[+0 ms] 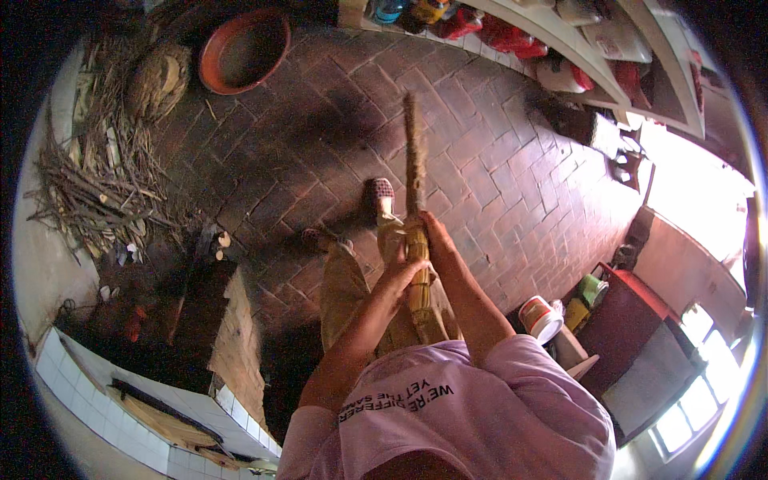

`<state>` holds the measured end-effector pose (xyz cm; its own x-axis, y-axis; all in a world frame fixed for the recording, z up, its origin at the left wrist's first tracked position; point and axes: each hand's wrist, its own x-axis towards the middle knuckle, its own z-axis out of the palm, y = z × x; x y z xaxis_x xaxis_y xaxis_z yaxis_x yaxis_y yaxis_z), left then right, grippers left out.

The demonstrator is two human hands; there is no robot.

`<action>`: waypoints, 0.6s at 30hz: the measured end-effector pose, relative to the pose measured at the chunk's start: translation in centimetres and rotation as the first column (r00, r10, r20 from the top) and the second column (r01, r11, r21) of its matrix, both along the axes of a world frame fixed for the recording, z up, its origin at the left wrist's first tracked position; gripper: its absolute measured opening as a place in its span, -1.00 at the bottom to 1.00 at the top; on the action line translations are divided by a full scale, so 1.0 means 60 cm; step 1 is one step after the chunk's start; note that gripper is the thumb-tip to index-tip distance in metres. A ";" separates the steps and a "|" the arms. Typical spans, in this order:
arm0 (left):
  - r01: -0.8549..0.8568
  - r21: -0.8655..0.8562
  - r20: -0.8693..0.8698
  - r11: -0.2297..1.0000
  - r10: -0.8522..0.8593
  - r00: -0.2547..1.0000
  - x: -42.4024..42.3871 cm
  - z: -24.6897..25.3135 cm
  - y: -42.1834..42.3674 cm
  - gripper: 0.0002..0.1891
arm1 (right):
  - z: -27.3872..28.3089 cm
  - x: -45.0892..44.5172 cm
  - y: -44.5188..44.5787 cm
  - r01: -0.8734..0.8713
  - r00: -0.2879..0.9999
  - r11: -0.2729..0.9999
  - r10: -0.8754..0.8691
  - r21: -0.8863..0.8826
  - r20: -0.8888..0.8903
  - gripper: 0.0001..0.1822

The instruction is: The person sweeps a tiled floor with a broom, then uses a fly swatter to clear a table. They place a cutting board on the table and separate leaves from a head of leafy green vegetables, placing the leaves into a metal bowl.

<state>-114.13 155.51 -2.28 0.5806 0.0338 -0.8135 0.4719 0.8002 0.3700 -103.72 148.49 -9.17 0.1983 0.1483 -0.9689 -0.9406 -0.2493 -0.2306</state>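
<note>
A long, narrow straw bundle, bound at several places and resembling a hand broom, stands out in front of my body. Its far part is brown and rough, and its near part is yellow straw. My left hand wraps the bound yellow part. Farther along, my right hand grips it from the right side, close to where yellow meets brown. The far tip points away from me over the brick floor. My fingers partly hide the middle of the bundle.
Firewood and twigs are heaped at the left wall, near a round reddish basin. A tiled counter and a wooden board are at lower left. Shelves hold containers at upper right. A white bucket stands at right.
</note>
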 end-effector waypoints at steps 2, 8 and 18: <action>-0.107 -0.161 -0.011 0.981 0.107 0.994 0.042 -0.007 -0.017 -0.28 | -0.009 0.027 -0.033 0.060 0.997 0.990 -0.064 0.125 0.032 -0.62; -0.058 -0.176 -0.071 0.983 0.046 0.996 0.051 -0.028 -0.039 -0.40 | -0.056 0.041 -0.057 0.243 0.970 0.956 -0.244 0.164 -0.016 -0.64; -0.605 -0.025 -0.205 0.796 0.588 0.782 -0.061 0.089 0.017 -0.53 | -0.128 -0.156 0.137 -0.094 0.976 0.927 0.157 0.362 -0.151 -0.82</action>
<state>-117.78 156.54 3.07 0.3132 0.2520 -0.9156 -0.0602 0.9675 0.2457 -113.06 156.69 -16.84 -0.0112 0.4976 -0.8674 -0.9401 -0.3009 -0.1604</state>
